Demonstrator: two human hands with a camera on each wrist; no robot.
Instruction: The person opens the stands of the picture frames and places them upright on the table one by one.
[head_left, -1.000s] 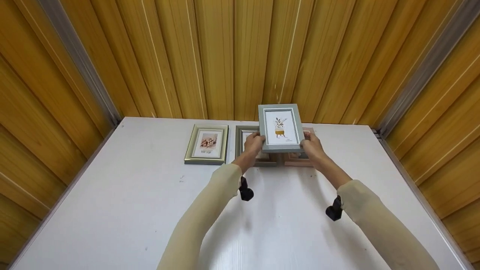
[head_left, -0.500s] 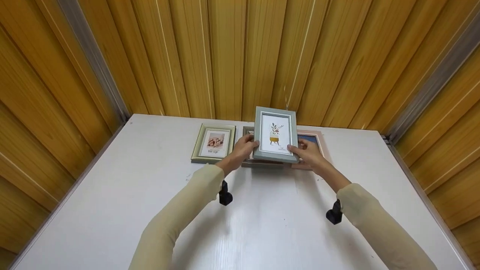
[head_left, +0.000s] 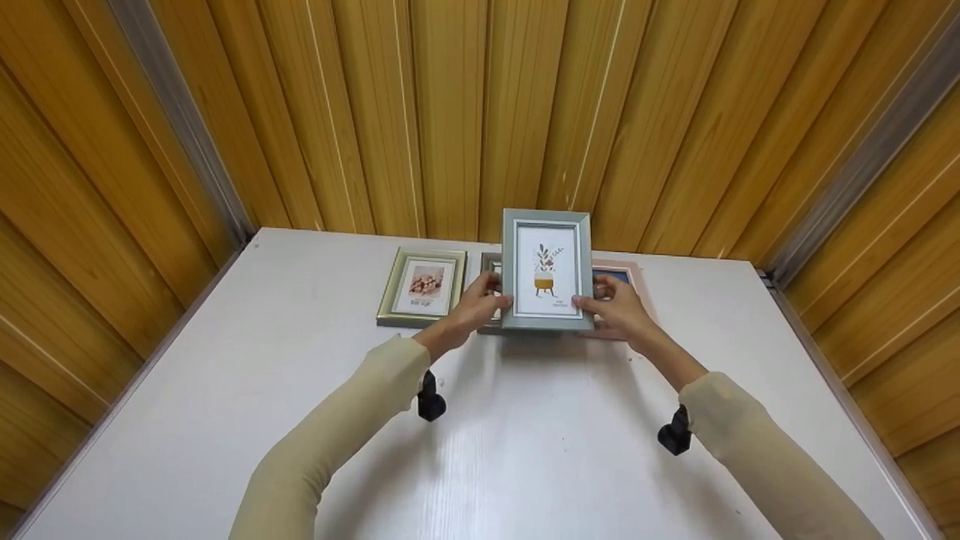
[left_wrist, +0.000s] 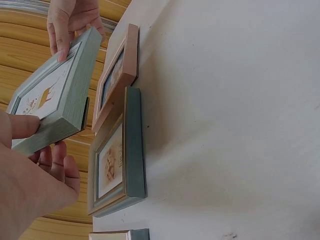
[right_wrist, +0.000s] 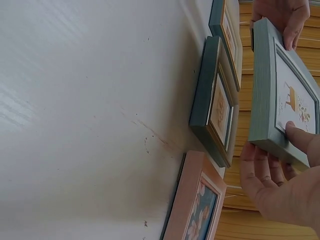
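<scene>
A grey-green picture frame [head_left: 546,319] with a plant-in-a-yellow-pot print is held up between both hands, raised off the table and facing the head camera. My left hand [head_left: 474,309] pinches its left side, thumb on the front and fingers behind, as the left wrist view shows. On the opposite side my right hand [head_left: 619,306] grips it the same way, thumb [right_wrist: 299,137] on the front border. Behind it, partly covered, lie a dark-edged frame [left_wrist: 134,150] with a brownish print and a pink frame [right_wrist: 187,200] with a blue floral picture.
A gold-green frame [head_left: 386,304] with a pinkish photo lies at the left of the row. The white table [head_left: 510,465] ends at a yellow wood-look wall [head_left: 450,112], with similar panels at both sides. Black wrist cameras [head_left: 431,401] hang under the sleeves.
The grey-green frame has moved slightly left and turned from tilted to nearly upright. My left hand has moved left with it, and the right hand's thumb has come onto the front border.
</scene>
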